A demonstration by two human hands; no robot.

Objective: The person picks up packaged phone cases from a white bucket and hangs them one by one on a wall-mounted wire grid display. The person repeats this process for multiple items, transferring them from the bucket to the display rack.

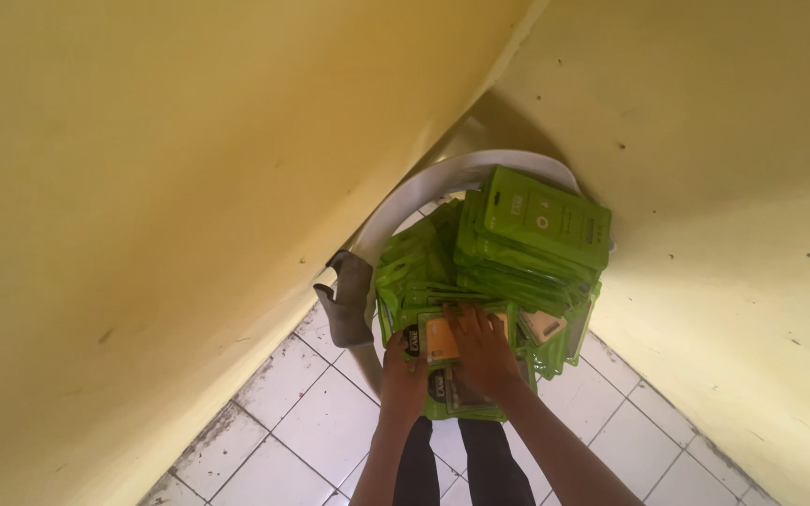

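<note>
1. Green packets (517, 253): big heap of flat green retail pouches, centre to centre-right of frame, piled in a white round basin (442, 178) that sits in the wall corner.
2. Top packet (546, 217), upper right of heap, lies face up and tilted; the rest fan out below it in loose layers, some slipping over the basin's lower edge.
3. Orange-window packet (442, 337): green pouch w/ an orange panel showing, at lower front of heap, just left of centre.
4. Left hand (403, 375), lower centre: fingers curled round the left edge of the orange-window packet, thumb side on a dark round mark on the pouch. Holding it, narrow grip.
5. Right hand (482, 351), just right of the left one: palm down, fingers spread fairly wide, pressing flat on the same packet & those beside it. Whether any fingers hook under the edge – can't tell.
6. Both forearms come up from the bottom edge, nearly touching at the wrists.
7. Dark trouser legs (466, 468) at bottom centre, btwn the arms.
8. Grey cloth (349, 305): hangs over the basin's left rim, centre-left of frame, touching the wall.
9. Yellow walls (142, 187) fill left, top & right; they meet in a corner behind the basin. Small dark specks on the right one.
10. White floor tiles (292, 422) w/ grimy joints, lower part of frame, under basin and legs.
</note>
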